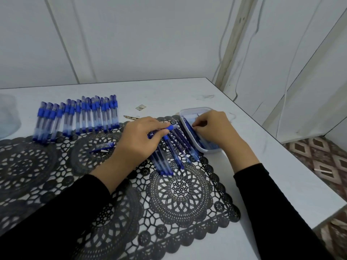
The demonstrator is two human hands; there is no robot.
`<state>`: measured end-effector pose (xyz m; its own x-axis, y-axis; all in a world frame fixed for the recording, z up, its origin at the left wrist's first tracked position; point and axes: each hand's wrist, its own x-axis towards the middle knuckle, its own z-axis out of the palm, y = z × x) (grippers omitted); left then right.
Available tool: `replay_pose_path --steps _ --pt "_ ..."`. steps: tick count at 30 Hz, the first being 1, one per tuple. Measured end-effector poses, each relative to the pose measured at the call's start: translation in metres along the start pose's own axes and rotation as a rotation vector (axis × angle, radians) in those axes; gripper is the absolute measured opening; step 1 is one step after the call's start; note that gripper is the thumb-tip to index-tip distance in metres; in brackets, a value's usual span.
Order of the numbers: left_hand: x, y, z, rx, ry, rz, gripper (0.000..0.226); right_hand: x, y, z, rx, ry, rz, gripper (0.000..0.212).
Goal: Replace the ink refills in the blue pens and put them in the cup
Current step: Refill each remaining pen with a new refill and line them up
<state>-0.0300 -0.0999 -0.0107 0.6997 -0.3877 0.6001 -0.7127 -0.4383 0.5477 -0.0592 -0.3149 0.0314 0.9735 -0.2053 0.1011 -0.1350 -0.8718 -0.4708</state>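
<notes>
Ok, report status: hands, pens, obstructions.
Left hand grips a blue pen. Right hand pinches a thin blue piece in the white tray. Loose pens lie between them on the mat. Nothing blocks either hand.

L hand [142, 136] curled round pen [171, 127], R hand [216, 129] fingertips pinched together, both forearms fwd

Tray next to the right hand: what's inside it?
Thin blue refills lie lengthwise in the tray. The right hand reaches in and seems to pinch one. The hand covers part of the tray, so what lies under it cannot be seen.
</notes>
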Motion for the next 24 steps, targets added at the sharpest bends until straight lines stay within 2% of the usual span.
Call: replay_pose_path --steps 3,13,18,22,24 --pt "-0.0010 -0.0006 -0.0006 0.008 -0.010 0.005 0.022 -0.0019 -0.0035 0.0007 -0.018 0.006 -0.010 0.014" --pt "-0.0010 -0.0015 -0.0014 -0.018 0.035 -0.008 0.020 -0.0051 -0.0091 0.0000 -0.057 -0.008 0.001 0.027" --pt "-0.0009 -0.0015 -0.0013 -0.018 0.028 -0.016 0.020 -0.0030 -0.0085 0.0043 -0.096 0.018 -0.013 0.016" --pt "-0.0012 -0.0011 -0.0014 -0.027 0.042 -0.015 0.021 -0.0038 -0.0063 0.0031 -0.036 0.048 0.029 0.023" --pt "-0.0009 -0.0011 -0.0013 -0.038 0.054 -0.018 0.020 -0.0050 -0.0048 0.0003 0.075 0.083 0.061 0.023"
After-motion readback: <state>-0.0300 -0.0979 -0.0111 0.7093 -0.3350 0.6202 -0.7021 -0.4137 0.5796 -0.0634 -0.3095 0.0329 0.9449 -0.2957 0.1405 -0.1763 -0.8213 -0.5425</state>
